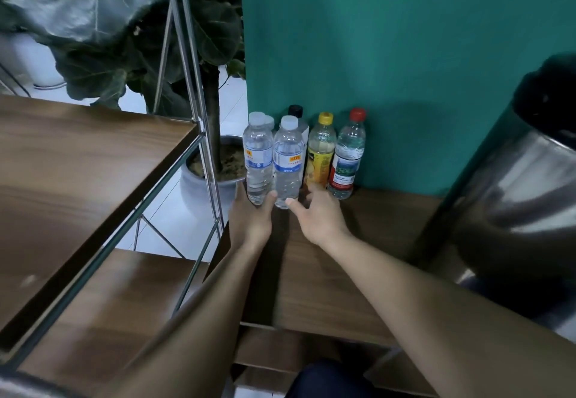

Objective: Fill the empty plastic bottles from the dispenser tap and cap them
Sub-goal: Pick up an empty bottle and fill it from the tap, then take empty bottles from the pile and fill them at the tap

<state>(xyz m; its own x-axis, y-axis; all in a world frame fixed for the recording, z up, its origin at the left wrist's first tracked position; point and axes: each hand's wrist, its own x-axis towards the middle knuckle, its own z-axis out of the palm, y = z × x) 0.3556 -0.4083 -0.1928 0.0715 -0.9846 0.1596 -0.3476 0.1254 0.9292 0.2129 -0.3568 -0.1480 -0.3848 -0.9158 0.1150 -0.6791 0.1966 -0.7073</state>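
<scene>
Against the teal wall (405, 70) I see capped bottles in a row. My left hand (251, 220) grips the leftmost clear bottle (258, 160) at its base; my right hand (318, 215), fingers loosely spread, touches the blue-labelled bottle (288, 163) beside it.

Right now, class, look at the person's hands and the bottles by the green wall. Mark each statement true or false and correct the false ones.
1. The left hand grips the base of a white-capped bottle. True.
2. The red-capped bottle lies on its side. False: it stands upright.
3. The yellow-capped bottle stands between a white-capped bottle and the red-capped one. True.
4. All the bottles are uncapped. False: every bottle in view has a cap.
5. The right hand holds a loose cap. False: it holds nothing, its fingers reaching toward the bottles.
</scene>
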